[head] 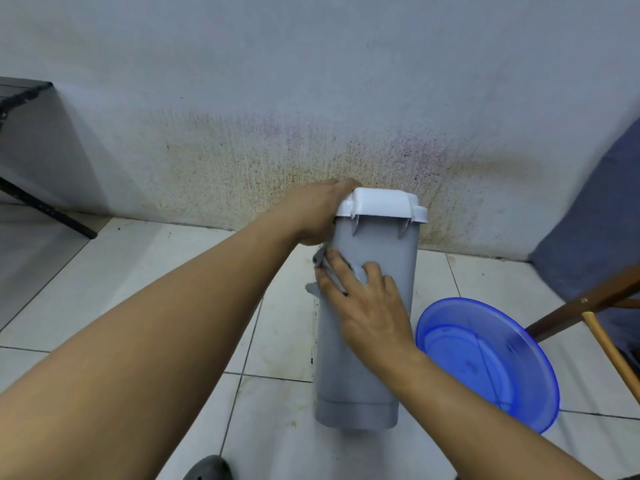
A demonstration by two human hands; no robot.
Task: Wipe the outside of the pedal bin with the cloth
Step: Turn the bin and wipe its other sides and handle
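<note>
Two bare hands work the grey pedal bin [381, 244], which stands on the tiled floor [138, 271]. The left hand [311, 209] clasps its upper left corner beside the white lid [381, 202]. Just below that grip, the right hand [360, 299] presses a grey cloth [318, 258] against the bin's side with spread fingers. A blue basin [485, 358] sits to its right.
</note>
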